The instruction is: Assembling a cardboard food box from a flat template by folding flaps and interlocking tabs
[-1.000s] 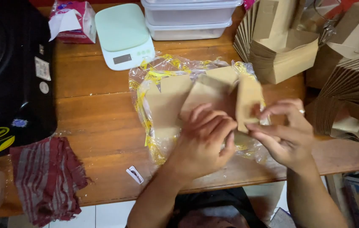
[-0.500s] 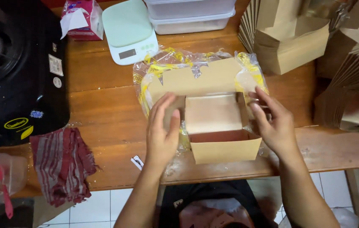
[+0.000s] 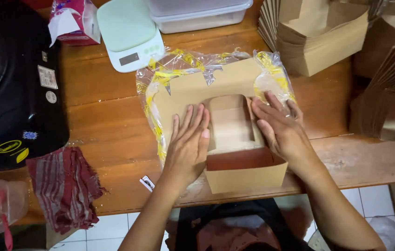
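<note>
Fingers of left hand (image 3: 189, 142) and right hand (image 3: 281, 128) press flat on cardboard box (image 3: 234, 139).

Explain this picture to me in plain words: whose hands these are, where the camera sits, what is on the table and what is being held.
The camera is worn on a person's head and looks straight down, so both bare hands are that person's own. The left hand and right hand press flat on the side flaps of a brown cardboard box, opened up at the near edge of a wooden table. Neither hand grips anything. The box lies on a clear plastic bag with yellow print. Beyond it stand a pale green kitchen scale and a clear lidded container. On the left sit a black appliance and a striped red cloth; on the right are stacks of folded boxes.
</note>
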